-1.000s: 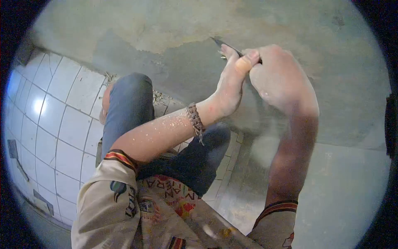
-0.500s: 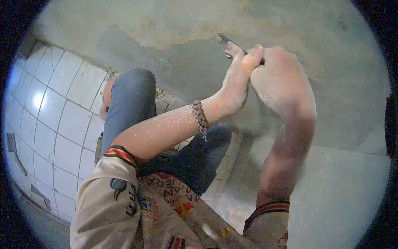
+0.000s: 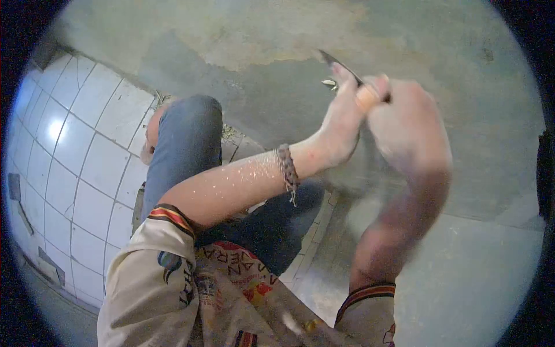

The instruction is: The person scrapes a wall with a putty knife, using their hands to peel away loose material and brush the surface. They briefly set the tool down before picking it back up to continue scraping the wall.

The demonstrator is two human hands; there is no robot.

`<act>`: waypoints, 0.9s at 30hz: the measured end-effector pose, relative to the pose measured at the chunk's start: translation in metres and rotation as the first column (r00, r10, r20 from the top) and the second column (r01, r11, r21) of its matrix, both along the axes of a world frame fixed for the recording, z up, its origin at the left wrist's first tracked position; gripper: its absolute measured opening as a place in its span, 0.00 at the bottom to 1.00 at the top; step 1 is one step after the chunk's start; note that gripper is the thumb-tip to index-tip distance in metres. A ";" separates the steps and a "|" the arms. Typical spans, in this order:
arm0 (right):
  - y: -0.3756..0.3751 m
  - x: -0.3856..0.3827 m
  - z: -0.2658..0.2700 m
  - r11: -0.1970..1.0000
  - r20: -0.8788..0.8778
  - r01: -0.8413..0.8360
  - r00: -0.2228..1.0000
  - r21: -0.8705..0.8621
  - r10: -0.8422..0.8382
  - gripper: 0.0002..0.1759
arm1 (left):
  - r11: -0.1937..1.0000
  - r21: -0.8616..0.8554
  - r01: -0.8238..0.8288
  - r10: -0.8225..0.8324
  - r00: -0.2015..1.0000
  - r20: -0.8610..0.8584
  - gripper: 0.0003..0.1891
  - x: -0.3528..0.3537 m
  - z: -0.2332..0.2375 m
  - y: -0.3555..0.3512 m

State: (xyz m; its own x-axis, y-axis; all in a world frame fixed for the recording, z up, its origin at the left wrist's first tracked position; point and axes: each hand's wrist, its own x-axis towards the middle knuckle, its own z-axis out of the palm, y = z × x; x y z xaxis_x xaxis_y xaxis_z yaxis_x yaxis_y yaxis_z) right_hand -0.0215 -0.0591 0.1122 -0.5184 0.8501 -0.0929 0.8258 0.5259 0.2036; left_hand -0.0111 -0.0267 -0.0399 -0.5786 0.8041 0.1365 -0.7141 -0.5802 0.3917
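Observation:
A dark, pointed knife (image 3: 341, 65) extends up and left from between my two hands. My right hand (image 3: 407, 118) is closed round its handle end, blurred by motion. My left hand (image 3: 341, 118), with an orange-tan band on its thumb, is closed and pressed against my right hand beside the blade. A small pale piece (image 3: 329, 83) sticks out by the left fingertips; what else the fingers hold is hidden. White flecks cover my left forearm, and a braided bracelet (image 3: 287, 168) circles the wrist.
White floor tiles (image 3: 87, 150) lie at the left. A grey-green stained surface (image 3: 260, 87) stretches behind my hands. My bent knees in jeans (image 3: 185, 139) are below, with small pale scraps (image 3: 231, 133) on the floor beside them. A dark object (image 3: 545, 173) stands at the right edge.
Both hands and the knife have shifted slightly right and down in view. More of the pale piece shows at my left fingertips.

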 end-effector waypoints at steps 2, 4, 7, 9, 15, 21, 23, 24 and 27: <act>0.003 -0.004 -0.010 1.000 0.053 -0.020 0.998 -0.008 0.020 0.16 | 0.942 0.201 0.268 -0.292 0.951 0.101 0.29 -0.016 0.002 -0.016; 0.005 0.000 -0.005 0.998 0.103 -0.056 0.993 -0.006 0.057 0.16 | 0.926 0.230 0.300 -0.337 0.932 0.138 0.29 -0.012 0.007 -0.021; 0.004 0.003 -0.002 0.995 0.058 -0.091 0.994 -0.030 0.093 0.15 | 0.975 0.112 0.190 -0.190 0.982 -0.011 0.29 -0.007 0.000 -0.011; 0.007 0.002 -0.009 1.000 0.055 0.001 0.998 -0.027 0.001 0.16 | 0.958 0.114 0.263 -0.278 0.950 0.143 0.32 -0.005 -0.003 -0.003; 0.010 0.035 0.006 0.995 -0.175 -0.018 0.985 -0.101 0.000 0.18 | 0.983 0.026 0.180 -0.171 0.964 -0.201 0.43 0.003 -0.002 -0.013; 0.011 0.029 -0.001 0.997 0.042 0.065 0.997 -0.032 -0.063 0.21 | 0.914 0.192 0.357 -0.343 0.934 -0.102 0.53 -0.002 0.000 -0.017; 0.006 0.036 0.001 1.000 0.073 -0.010 0.997 -0.003 0.010 0.21 | 0.967 0.072 0.243 -0.220 0.946 -0.237 0.52 0.008 0.004 -0.017; 0.005 0.040 0.006 0.999 -0.066 -0.023 0.998 -0.032 0.021 0.21 | 0.994 -0.039 0.099 -0.106 0.923 -0.370 0.52 0.010 0.002 -0.017; 0.009 0.031 -0.006 0.999 -0.045 0.006 0.999 -0.038 -0.007 0.22 | 0.934 0.086 0.347 -0.343 0.938 -0.053 0.54 0.006 -0.004 -0.005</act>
